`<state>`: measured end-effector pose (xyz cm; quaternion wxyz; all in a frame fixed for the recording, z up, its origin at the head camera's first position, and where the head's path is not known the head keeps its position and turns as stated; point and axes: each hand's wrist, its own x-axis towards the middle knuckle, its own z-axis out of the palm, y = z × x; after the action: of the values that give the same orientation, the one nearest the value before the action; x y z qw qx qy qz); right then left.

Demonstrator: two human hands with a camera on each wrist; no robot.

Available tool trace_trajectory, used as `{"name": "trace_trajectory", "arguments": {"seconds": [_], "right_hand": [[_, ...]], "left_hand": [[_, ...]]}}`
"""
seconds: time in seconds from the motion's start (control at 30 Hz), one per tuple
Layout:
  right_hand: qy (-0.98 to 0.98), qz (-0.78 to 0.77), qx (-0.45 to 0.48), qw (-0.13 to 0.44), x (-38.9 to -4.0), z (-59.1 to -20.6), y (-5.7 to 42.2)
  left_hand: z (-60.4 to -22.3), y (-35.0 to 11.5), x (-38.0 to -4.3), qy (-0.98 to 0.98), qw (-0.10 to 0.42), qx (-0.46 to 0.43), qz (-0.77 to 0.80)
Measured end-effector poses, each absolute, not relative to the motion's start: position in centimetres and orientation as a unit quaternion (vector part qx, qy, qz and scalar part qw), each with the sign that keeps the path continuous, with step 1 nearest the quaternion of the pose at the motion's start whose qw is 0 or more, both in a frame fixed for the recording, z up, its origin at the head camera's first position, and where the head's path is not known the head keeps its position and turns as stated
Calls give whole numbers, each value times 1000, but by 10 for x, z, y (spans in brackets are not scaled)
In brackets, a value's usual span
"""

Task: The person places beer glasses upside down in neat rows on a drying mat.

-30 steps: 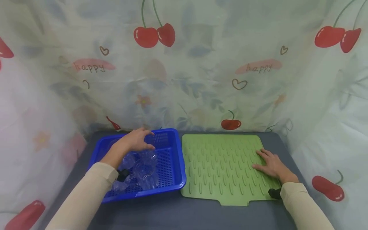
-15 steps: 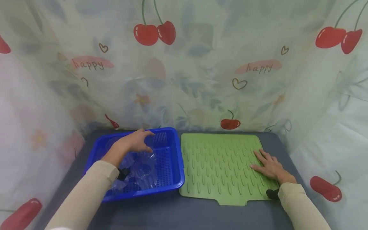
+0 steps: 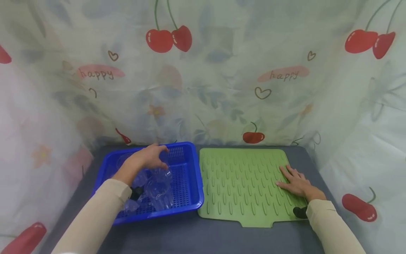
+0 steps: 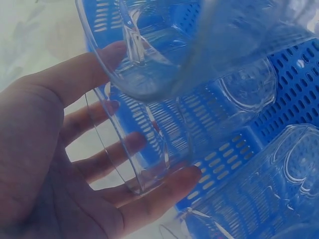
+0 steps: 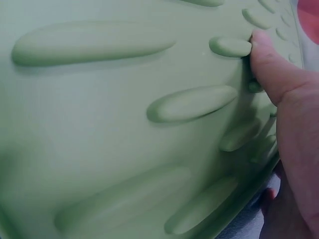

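Note:
My left hand point(image 3: 149, 158) reaches into a blue plastic basket point(image 3: 200, 197) on the left, thumb and fingers spread in a curve. In the left wrist view, its fingers curl round the rim end of a clear drinking glass point(image 4: 164, 144), with some fingers showing through it. Another clear glass point(image 4: 164, 74) lies close to the thumb, its rim near the camera. Spread flat on the right edge of a green ridged mat point(image 3: 244, 183) is my right hand point(image 3: 296, 183). Its thumb point(image 5: 271, 69) rests against the mat's raised ridges in the right wrist view.
More clear glasses point(image 3: 160, 194) lie in the basket's left part, some beneath my left forearm. Basket and mat sit side by side on a dark grey table point(image 3: 190, 233). A cherry-printed curtain point(image 3: 219, 84) encloses the back and both sides.
Both hands hold almost the same places over the basket and on the mat. The head view has shifted very slightly.

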<state>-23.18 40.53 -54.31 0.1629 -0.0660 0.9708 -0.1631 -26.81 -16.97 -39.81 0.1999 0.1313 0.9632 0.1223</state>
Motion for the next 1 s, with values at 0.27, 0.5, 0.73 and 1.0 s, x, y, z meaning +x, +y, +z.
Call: {"name": "trace_trajectory", "arguments": {"seconds": [0.27, 0.5, 0.73, 1.0], "right_hand": [[970, -165, -60, 167, -229, -542, 408], [967, -177, -60, 171, -230, -540, 406], [965, -185, -61, 175, -230, -540, 403], [967, -180, -59, 169, -233, -543, 404]], "left_hand": [[-394, -169, -268, 964, 189, 147, 120], [-381, -173, -268, 962, 172, 164, 133], [-367, -175, -266, 964, 156, 168, 137], [-349, -170, -260, 970, 128, 162, 129]]}}
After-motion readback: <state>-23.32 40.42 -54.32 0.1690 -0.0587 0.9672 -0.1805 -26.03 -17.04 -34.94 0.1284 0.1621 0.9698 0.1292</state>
